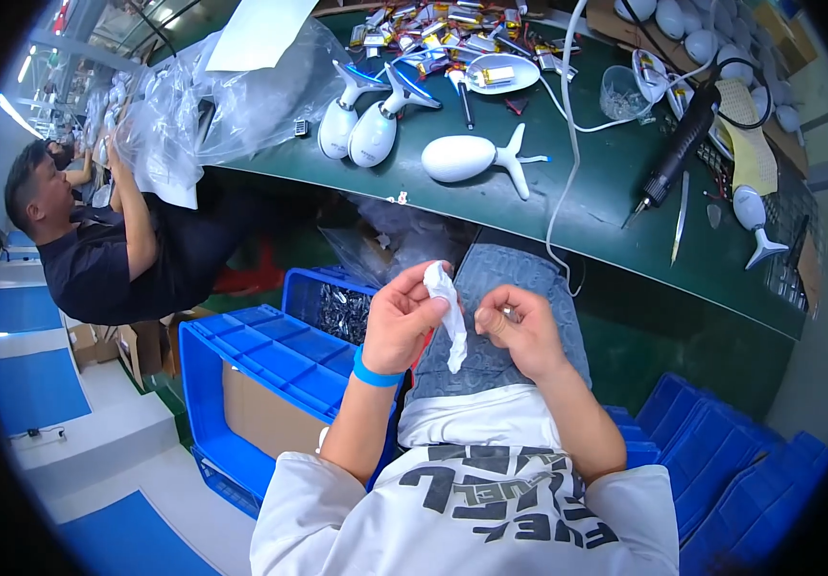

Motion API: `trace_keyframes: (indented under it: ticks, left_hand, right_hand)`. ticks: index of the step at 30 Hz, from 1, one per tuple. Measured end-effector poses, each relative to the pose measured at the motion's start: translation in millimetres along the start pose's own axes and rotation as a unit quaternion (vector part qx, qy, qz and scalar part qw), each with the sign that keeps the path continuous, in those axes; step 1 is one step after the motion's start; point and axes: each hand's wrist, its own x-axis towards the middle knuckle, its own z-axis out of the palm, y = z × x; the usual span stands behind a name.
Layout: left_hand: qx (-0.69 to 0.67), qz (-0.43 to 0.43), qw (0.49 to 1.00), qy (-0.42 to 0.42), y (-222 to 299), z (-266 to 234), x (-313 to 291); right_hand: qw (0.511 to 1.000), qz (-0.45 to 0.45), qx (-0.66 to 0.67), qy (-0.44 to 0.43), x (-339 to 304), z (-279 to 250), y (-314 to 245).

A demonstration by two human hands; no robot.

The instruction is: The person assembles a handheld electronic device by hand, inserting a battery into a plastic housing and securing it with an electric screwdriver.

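Observation:
Above my lap, my left hand (pixel 397 324) pinches a crumpled strip of white tissue or thin cloth (pixel 452 331) between thumb and fingers, and its lower end hangs free. To the right of it and apart from the strip, my right hand (pixel 521 333) is closed with thumb and fingertips together. A small glint shows at those fingertips, too small to name. On the bench beyond lies a white egg-shaped device with a three-pronged end (pixel 462 158). Two similar white devices (pixel 372 134) stand to its left.
A green bench (pixel 529 216) spans the far side, with a pile of small batteries (pixel 452 38), a black electric screwdriver (pixel 683 144), a clear cup (pixel 622 93) and plastic bags (pixel 270 96). Blue crates (pixel 270 350) stand left; blue bins (pixel 702 451) lie right. A co-worker (pixel 88 230) sits at left.

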Motion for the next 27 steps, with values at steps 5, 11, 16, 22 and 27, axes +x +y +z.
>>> trace_keyframes:
  ticks: [5, 11, 16, 22, 27]
  left_hand:
    - [-0.001, 0.037, 0.999, 0.024, -6, 0, 4]
    - [-0.008, -0.001, 1.0, -0.006, -7, -2, 2]
    - [-0.004, -0.008, 1.0, 0.014, -17, 0, 10]
    - [0.041, -0.007, 0.998, 0.049, -7, 10, 12]
    - [0.157, -0.037, 0.986, -0.034, -14, 11, 7]
  right_hand:
    - [0.961, -0.125, -0.244, 0.024, -10, 17, -9]
    - [0.995, -0.032, -0.093, 0.001, -12, 4, -5]
    - [0.992, 0.021, 0.115, -0.043, -8, -4, 0]
    - [0.976, -0.157, -0.141, 0.059, -4, 13, -10]
    - [0.954, -0.149, -0.246, 0.086, -10, 12, -13]
